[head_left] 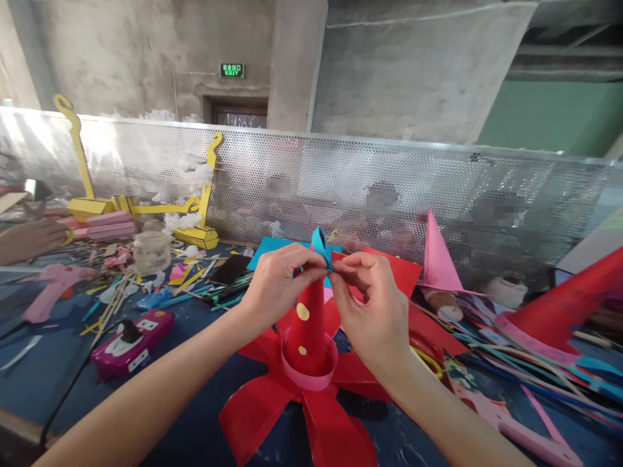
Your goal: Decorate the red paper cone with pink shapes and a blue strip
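- Fingers [311,264] of both hands pinch a blue paper loop [319,245] at the tip of a red paper cone [309,324]; neither hand is released.
- Left hand [277,282]: thumb and forefinger close on the left side of the loop's base, with the remaining fingers curled beside the cone's upper part.
- Right hand [374,311]: thumb and forefinger close on the right side of the loop's base, back of the hand toward the camera, wrist bent inward.
- Position of the work: the cone stands upright on the blue tabletop [195,428], ringed by a pink band [307,377] and by red paper petals [292,421] that fan outward around its foot. Yellow dots mark the cone's side.
- Recommended practice: keep the pinch low on the loop, directly over the cone's point, so that the paper does not crease. Apply light, equal pressure from both sides; uneven force would likely tilt the cone or bend its tip.
- Forearms: both reach in from the lower edge of the view and converge on the cone, held above the tabletop.
- Nearby: a pink glue gun [53,288] lies well to the left, a purple device [131,344] nearer.
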### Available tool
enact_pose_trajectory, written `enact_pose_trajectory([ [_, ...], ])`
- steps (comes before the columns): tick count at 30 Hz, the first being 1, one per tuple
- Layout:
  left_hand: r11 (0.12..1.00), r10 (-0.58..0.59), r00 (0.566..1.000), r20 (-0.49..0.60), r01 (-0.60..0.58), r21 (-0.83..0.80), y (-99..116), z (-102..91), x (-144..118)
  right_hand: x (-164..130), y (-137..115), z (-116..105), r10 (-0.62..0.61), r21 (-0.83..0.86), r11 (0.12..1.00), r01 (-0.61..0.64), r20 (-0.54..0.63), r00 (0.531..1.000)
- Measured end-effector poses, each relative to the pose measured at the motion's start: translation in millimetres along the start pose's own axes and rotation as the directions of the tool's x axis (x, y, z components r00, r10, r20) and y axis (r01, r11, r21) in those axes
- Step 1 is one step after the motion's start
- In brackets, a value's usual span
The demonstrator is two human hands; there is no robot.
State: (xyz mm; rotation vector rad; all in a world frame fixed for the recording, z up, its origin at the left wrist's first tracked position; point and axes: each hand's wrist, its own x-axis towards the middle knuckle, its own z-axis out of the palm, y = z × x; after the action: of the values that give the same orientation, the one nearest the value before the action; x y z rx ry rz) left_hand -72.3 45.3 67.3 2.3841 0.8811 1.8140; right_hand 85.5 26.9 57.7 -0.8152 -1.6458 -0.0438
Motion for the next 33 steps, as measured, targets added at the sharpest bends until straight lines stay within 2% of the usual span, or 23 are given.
enact_pose_trajectory([
  [5, 0.998, -0.066, 0.998, -0.012, 0.066, 0.005, -1, -1.4, 5, 0, 1, 0, 0.000, 0.004, 1.000, 0.000, 0.001, 1.000],
  [11, 0.994, 0.037, 0.998, 0.057, -0.043, 0.099, -10, -8.2, 20, 2, 3, -1, -0.023, -0.033, 0.999, 0.022, -0.012, 1.000],
  [13, 1.000, 0.014, 0.997, 0.077, -0.016, 0.025, -17, -7.7, 23, 2, 5, -2, -0.029, -0.056, 0.998, 0.028, -0.023, 0.999],
  [15, 0.989, -0.059, 0.990, 0.128, 0.076, -0.125, -23, -5.9, 24, 1, 6, -2, -0.028, -0.074, 0.997, 0.026, -0.027, 0.999],
  [17, 0.929, -0.143, 0.965, 0.221, 0.208, -0.307, -27, -3.8, 24, 0, 6, -2, -0.032, -0.085, 0.996, 0.029, -0.032, 0.999],
  [20, 0.749, -0.208, 0.907, 0.367, 0.389, -0.537, -29, -1.3, 22, -2, 6, -3, -0.047, -0.073, 0.996, 0.045, -0.032, 0.998],
  [23, 0.562, -0.210, 0.870, 0.446, 0.480, -0.673, -29, 0.7, 23, -2, 4, -4, -0.035, -0.065, 0.997, 0.034, -0.013, 0.999],
  [25, 0.493, -0.192, 0.863, 0.467, 0.496, -0.714, -30, 2.2, 24, -1, 2, -5, -0.016, -0.059, 0.998, 0.016, 0.004, 1.000],
  [28, 0.468, -0.156, 0.870, 0.467, 0.481, -0.741, -33, 4.7, 25, 3, 2, -5, -0.003, -0.028, 1.000, 0.004, 0.020, 1.000],
  [33, 0.507, -0.133, 0.889, 0.439, 0.442, -0.740, -37, 8.7, 24, 6, 3, -3, -0.046, -0.036, 0.998, 0.047, 0.028, 0.999],
])
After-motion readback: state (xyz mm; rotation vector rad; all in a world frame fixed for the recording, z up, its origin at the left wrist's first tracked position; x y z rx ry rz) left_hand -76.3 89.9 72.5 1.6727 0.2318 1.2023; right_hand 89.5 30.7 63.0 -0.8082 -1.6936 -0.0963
